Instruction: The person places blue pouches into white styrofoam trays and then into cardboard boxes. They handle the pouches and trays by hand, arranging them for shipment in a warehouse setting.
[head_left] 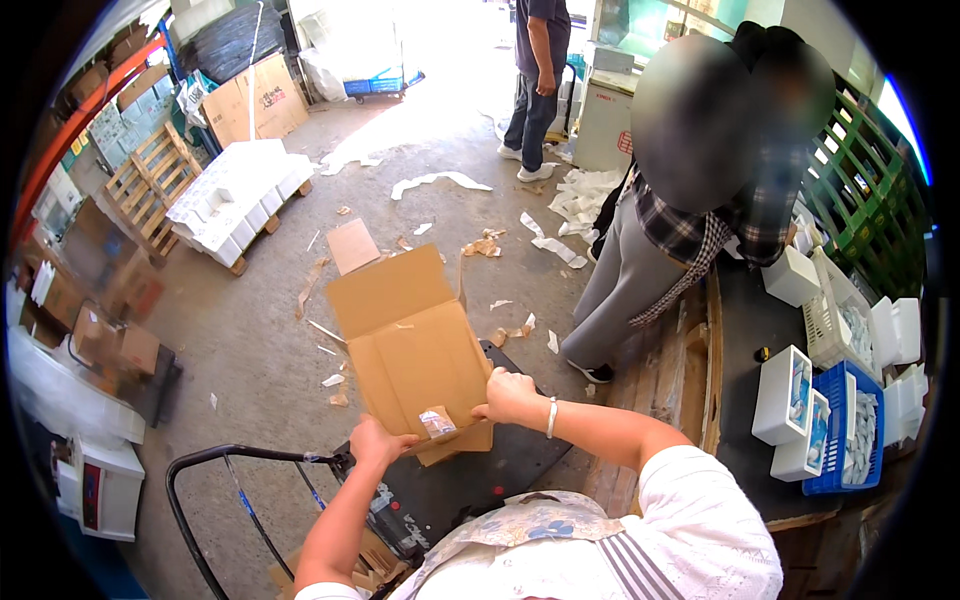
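Observation:
An open cardboard box [400,365] tilts in front of me above a black platform cart [530,460], its far flap standing up. My left hand [378,440] grips the box's near left edge, thumb pointing inward. At the near right edge my right hand [510,396], with a pale bracelet at the wrist, is closed on the cardboard. A small packet [437,421] with a printed face lies inside the box near the side closest to me. The box's underside is mostly hidden.
A person in a plaid shirt [680,230] stands at the dark worktable [735,350] on the right. On it are a blue basket [825,478] and white foam boxes [783,400]. Paper scraps [440,182] litter the floor. A foam-topped pallet [240,195] and another person [540,90] are farther off.

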